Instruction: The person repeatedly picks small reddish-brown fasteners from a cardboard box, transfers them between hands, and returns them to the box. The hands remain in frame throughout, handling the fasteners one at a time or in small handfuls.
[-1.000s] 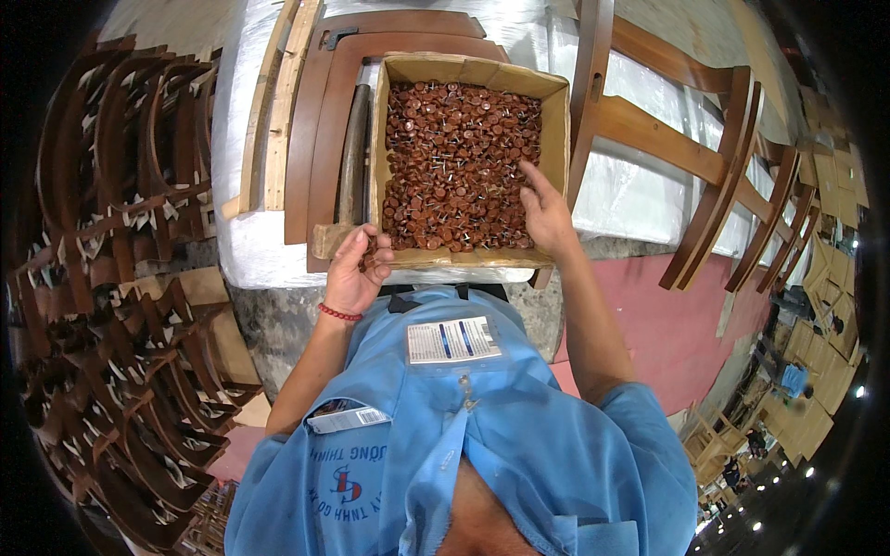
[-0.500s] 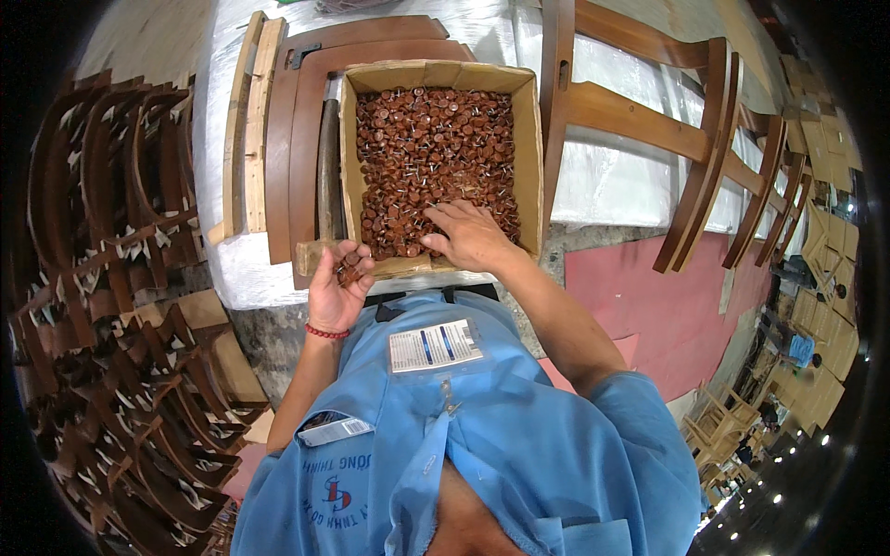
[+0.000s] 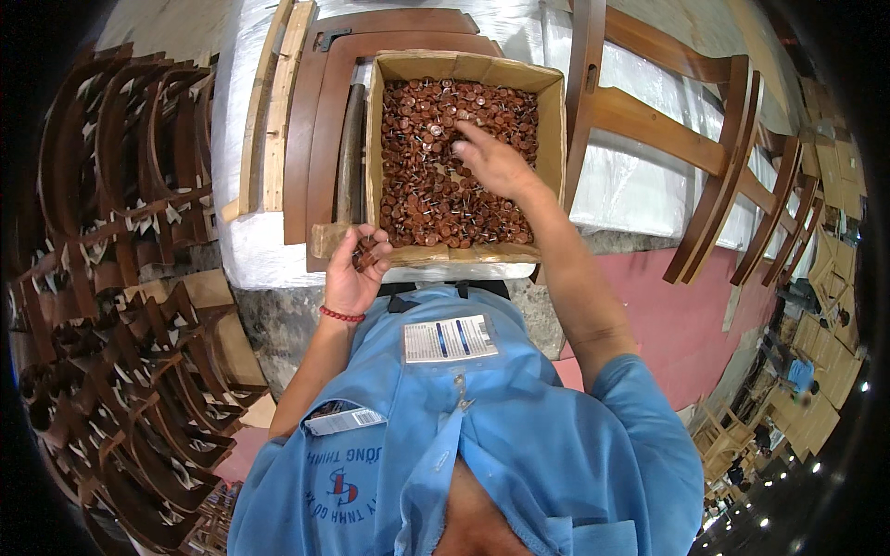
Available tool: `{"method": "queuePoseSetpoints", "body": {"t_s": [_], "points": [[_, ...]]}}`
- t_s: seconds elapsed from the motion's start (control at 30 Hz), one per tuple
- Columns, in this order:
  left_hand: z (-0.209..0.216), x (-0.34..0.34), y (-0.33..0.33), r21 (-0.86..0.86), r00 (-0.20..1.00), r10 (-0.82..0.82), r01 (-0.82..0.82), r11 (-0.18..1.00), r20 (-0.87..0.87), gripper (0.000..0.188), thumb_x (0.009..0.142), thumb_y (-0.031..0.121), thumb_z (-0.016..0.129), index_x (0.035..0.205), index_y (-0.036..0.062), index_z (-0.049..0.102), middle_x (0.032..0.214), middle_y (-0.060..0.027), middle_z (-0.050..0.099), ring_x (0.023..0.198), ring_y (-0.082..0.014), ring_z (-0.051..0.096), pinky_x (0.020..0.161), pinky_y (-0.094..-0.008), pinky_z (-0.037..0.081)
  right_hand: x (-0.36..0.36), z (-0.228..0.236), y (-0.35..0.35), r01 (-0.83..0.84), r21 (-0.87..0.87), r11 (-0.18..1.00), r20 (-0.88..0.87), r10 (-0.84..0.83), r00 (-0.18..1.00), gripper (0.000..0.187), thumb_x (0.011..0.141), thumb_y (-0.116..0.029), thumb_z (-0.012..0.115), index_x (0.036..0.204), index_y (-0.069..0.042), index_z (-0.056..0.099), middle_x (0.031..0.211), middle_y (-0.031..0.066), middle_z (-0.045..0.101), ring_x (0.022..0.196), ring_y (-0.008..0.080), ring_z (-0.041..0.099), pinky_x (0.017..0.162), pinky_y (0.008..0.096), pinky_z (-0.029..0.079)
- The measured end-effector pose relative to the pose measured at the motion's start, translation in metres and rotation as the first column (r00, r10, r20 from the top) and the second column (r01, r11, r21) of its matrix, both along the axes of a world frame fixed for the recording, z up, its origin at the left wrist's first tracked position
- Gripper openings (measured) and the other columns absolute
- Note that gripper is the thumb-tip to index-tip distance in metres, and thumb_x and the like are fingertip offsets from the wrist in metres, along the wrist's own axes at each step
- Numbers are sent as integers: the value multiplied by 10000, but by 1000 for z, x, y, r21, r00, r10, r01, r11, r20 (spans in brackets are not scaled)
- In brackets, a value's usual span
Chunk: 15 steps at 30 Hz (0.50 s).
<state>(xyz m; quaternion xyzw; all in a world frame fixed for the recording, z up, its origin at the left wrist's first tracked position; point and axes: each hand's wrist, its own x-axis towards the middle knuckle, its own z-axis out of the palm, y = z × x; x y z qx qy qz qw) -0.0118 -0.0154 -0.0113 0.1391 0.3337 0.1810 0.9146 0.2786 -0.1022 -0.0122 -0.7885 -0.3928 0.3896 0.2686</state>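
Note:
A cardboard box full of brown round-headed nail glides with thin metal shanks stands in front of me. My right hand reaches over its right side into the pile. The index finger and thumb of that hand are stretched apart at the surface, and I see nothing held between them. Just outside the box's near left corner, my left hand is turned palm up. Its curled fingers hold several brown nail glides. Close by lies a mallet with a wooden head, its handle running along the box's left side.
Brown curved wooden panels and pale wood strips lie left of the box on a plastic-wrapped surface. Brown chair frames stand on the right. Stacked curved wooden parts fill the far left. Pink sheeting covers floor at right.
My right hand has moved from the near part of the pile toward its middle and far part, fingers spreading. My left hand still holds the nail glides. The whole view has shifted slightly.

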Motion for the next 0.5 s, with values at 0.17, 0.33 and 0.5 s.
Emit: {"method": "queuePoseSetpoints", "body": {"t_s": [0.17,0.33,0.5], "points": [[-2,0,1,5,1000,-14,14,1000,17,287,995,315,452,1051,64,580,984,-90,650,887,-181,659,663,-280,552,22,0,-25,327,144,934,-40,-324,945,595,962,-443,418,1354,5,439,1343,203,506,1270,336,461,1057,365,342],[-3,-1,1,13,999,-27,26,1000,47,296,994,309,449,1074,55,578,1062,-114,648,980,-208,654,726,-314,583,9,2,-61,410,129,903,-141,-392,909,525,964,-386,454,1328,-8,477,1317,211,526,1240,338,491,1033,363,371],[-1,1,1,7,999,-26,25,1000,45,308,997,292,434,1131,50,572,1177,-146,615,1075,-234,620,785,-341,582,-24,22,-81,231,2,973,-17,-231,973,451,947,-323,508,1275,-14,532,1247,207,575,1172,343,543,994,375,418]]}}
